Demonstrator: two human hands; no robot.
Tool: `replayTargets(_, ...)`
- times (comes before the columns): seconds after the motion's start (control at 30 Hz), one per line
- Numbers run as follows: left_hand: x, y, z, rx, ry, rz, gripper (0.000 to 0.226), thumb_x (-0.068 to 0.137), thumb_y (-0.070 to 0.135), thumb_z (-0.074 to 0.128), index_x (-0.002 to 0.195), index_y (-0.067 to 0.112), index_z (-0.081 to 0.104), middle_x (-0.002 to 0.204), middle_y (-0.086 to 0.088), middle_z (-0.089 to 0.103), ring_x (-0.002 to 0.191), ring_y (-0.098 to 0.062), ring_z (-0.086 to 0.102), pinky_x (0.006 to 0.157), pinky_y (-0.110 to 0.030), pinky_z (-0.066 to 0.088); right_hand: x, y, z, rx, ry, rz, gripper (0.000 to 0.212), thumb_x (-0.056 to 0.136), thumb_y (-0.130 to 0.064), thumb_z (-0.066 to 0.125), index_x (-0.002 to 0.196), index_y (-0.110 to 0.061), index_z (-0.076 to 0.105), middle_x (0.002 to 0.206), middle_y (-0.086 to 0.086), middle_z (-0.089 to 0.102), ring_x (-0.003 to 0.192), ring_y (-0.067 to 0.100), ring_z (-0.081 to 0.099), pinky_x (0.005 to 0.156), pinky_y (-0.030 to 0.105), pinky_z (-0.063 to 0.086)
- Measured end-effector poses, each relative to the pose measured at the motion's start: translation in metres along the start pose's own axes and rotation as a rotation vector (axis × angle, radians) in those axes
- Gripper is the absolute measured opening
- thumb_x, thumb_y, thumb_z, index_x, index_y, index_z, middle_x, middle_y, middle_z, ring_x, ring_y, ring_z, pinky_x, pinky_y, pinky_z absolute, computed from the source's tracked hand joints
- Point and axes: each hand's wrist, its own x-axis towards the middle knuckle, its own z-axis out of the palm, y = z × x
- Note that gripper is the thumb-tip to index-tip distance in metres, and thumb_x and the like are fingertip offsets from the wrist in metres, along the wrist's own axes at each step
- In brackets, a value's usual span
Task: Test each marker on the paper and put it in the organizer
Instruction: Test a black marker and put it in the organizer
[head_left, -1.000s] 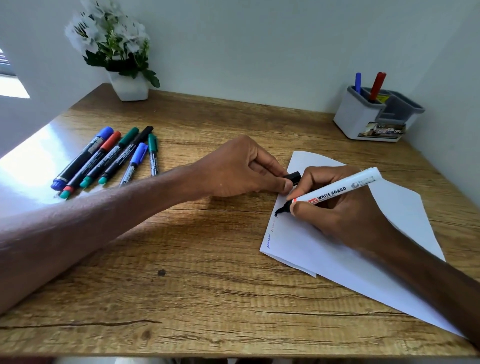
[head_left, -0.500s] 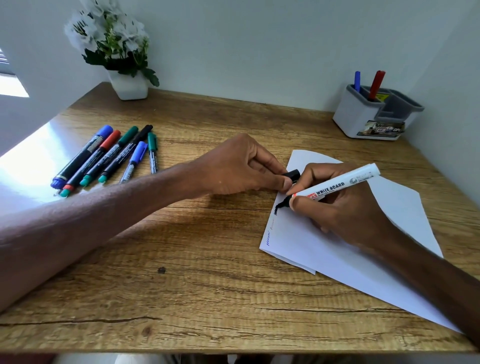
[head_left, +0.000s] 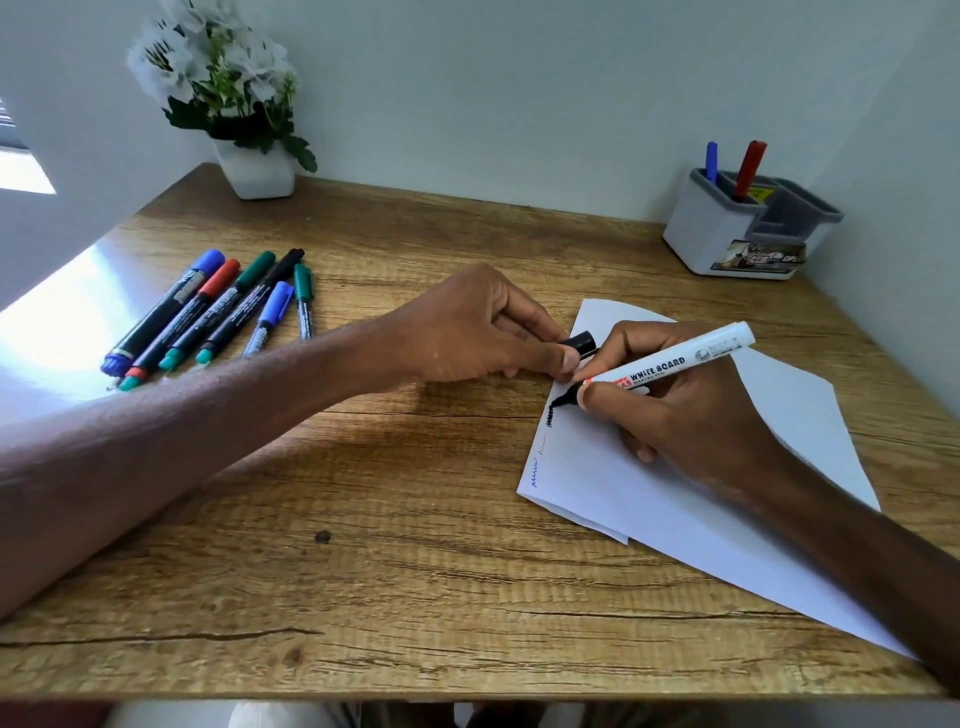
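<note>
Markers (head_left: 208, 312) left on desk (head_left: 363, 571), paper (head_left: 779, 415) right, organizer (head_left: 717, 234) behind paper

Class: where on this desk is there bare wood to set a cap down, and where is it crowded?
Free: the near strip of desk between left forearm, paper and front edge; the back stretch between plant pot and organizer. Crowded: the paper's left edge, where the left hand with the cap meets the right hand with the white marker; the row of markers.
</note>
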Motion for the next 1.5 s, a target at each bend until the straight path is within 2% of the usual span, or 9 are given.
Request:
replayTargets(0.23, 0.002, -0.001, -0.003, -0.022, 0.009, -0.004, 0.028, 0.080, 0.033, 0.083, 0.103, 0.018, 0.082, 0.086, -0.004, 0.080, 0.072, -0.015, 0.061, 0.073, -0.025, 0.048, 0.001, 0.001, -0.003, 0.170, 0.121, 0.059, 0.005, 0.085, 0.000, 0.073, 0.081, -0.002, 0.071, 0.061, 0.007, 0.064, 0.044, 0.027, 0.049, 0.037, 0.028, 0.042)
replayTargets(0.33, 0.003, -0.003, -0.005, -0.042, 0.026, -0.014, 0.026, 0.079, 0.033, 0.084, 0.102, 0.019, 0.082, 0.085, -0.007, 0.079, 0.070, -0.009, 0.061, 0.064, -0.013, 0.047, 0.003, 0.002, -0.007, 0.285, 0.216, 0.091, 0.008, 0.090, 0.008, 0.066, 0.091, 0.000, 0.069, 0.066, 0.009, 0.062, 0.053, 0.018, 0.050, 0.039, 0.025, 0.043)
replayTargets(0.5, 0.008, -0.007, -0.007, -0.078, 0.061, -0.027, 0.025, 0.083, 0.026, 0.083, 0.107, 0.018, 0.081, 0.079, 0.005, 0.078, 0.062, 0.000, 0.059, 0.054, -0.011, 0.044, 0.006, 0.001, -0.013, 0.370, 0.290, 0.071, 0.011, 0.091, 0.003, 0.066, 0.099, -0.005, 0.066, 0.074, 0.013, 0.065, 0.061, 0.021, 0.055, 0.044, 0.028, 0.046)
replayTargets(0.63, 0.008, -0.009, -0.010, -0.092, 0.056, -0.019, 0.026, 0.083, 0.024, 0.083, 0.109, 0.020, 0.080, 0.097, -0.005, 0.080, 0.078, -0.009, 0.061, 0.060, -0.014, 0.047, 0.006, 0.002, -0.015, 0.381, 0.243, 0.047, 0.013, 0.093, 0.003, 0.067, 0.105, -0.001, 0.066, 0.080, 0.013, 0.067, 0.069, 0.024, 0.058, 0.048, 0.031, 0.050)
replayTargets(0.9, 0.007, -0.007, -0.010, -0.116, 0.041, -0.002, 0.027, 0.084, 0.018, 0.082, 0.111, 0.017, 0.079, 0.102, -0.005, 0.080, 0.083, -0.007, 0.065, 0.062, -0.013, 0.049, 0.006, 0.000, -0.014, 0.399, 0.206, 0.091, 0.017, 0.086, -0.012, 0.064, 0.099, -0.004, 0.071, 0.080, 0.016, 0.068, 0.066, 0.024, 0.059, 0.046, 0.033, 0.050)
replayTargets(1.17, 0.003, -0.004, -0.010, -0.078, 0.020, 0.062, 0.029, 0.085, 0.018, 0.081, 0.113, 0.021, 0.079, 0.104, 0.004, 0.080, 0.100, -0.019, 0.073, 0.076, -0.017, 0.054, 0.007, 0.001, -0.012, 0.364, 0.188, 0.137, 0.012, 0.094, 0.001, 0.062, 0.105, 0.006, 0.067, 0.077, 0.015, 0.069, 0.063, 0.022, 0.059, 0.044, 0.032, 0.048)
replayTargets(1.3, 0.001, -0.003, -0.006, -0.069, 0.062, 0.142, 0.028, 0.085, 0.020, 0.080, 0.113, 0.020, 0.079, 0.103, -0.001, 0.080, 0.090, -0.019, 0.073, 0.072, -0.019, 0.055, 0.006, -0.003, -0.011, 0.375, 0.177, 0.124, 0.017, 0.091, -0.007, 0.068, 0.104, 0.003, 0.063, 0.082, 0.021, 0.072, 0.063, 0.024, 0.063, 0.044, 0.031, 0.050)
replayTargets(1.4, 0.001, -0.001, -0.002, -0.104, 0.085, 0.205, 0.029, 0.083, 0.031, 0.079, 0.110, 0.020, 0.080, 0.093, -0.015, 0.075, 0.070, -0.019, 0.057, 0.061, -0.027, 0.049, 0.006, -0.006, -0.015, 0.400, 0.181, 0.112, 0.020, 0.086, -0.016, 0.072, 0.098, -0.002, 0.066, 0.076, 0.017, 0.071, 0.057, 0.023, 0.061, 0.043, 0.029, 0.047)
replayTargets(1.5, 0.001, 0.001, -0.001, -0.150, 0.097, 0.264, 0.029, 0.082, 0.036, 0.076, 0.107, 0.021, 0.081, 0.091, -0.017, 0.075, 0.066, -0.023, 0.048, 0.058, -0.030, 0.042, 0.007, -0.007, -0.017, 0.441, 0.198, 0.110, 0.018, 0.082, -0.019, 0.074, 0.094, -0.007, 0.069, 0.068, 0.009, 0.066, 0.050, 0.017, 0.053, 0.040, 0.024, 0.041)
